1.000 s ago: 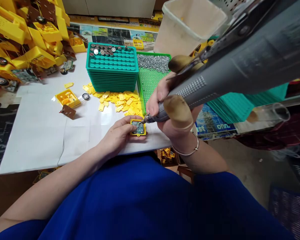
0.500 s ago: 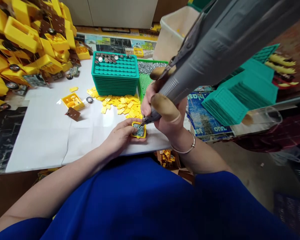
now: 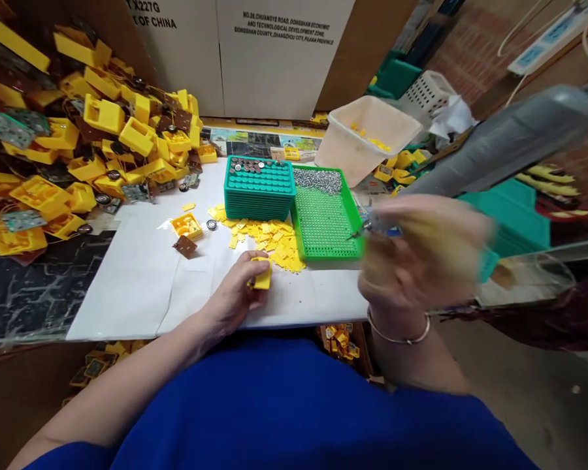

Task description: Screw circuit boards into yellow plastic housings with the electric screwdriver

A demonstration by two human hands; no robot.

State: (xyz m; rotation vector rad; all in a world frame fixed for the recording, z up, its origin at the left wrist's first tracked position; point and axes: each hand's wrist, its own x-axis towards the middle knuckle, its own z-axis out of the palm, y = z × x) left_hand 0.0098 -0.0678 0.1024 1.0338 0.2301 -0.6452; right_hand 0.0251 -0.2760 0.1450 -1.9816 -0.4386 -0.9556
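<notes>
My left hand [image 3: 236, 287] is closed around a small yellow plastic case [image 3: 263, 277], tilted on its side above the table's front edge. Its inside faces away from view. To the right, my right hand [image 3: 416, 254] is smeared by motion but wrapped round a grey electric screwdriver [image 3: 509, 147]. The screwdriver's tip points left, over the right side of a green perforated tray [image 3: 328, 219]. A heap of small silvery screws [image 3: 318, 180] lies at the tray's far end. Flat yellow plastic pieces [image 3: 279, 241] are spread between my left hand and the teal trays.
Stacked teal trays [image 3: 259, 203] carry small round parts on top. An open yellow case [image 3: 186, 226] with a brown board [image 3: 185, 247] and a small speaker [image 3: 212, 224] lies left. Yellow cases [image 3: 102, 114] pile up far left. A whitish bin [image 3: 360, 143] stands behind the tray.
The screwdriver has lifted off the yellow case and swung right with my right hand. My left hand has turned the case, so its circuit board no longer shows. The camera view has shifted.
</notes>
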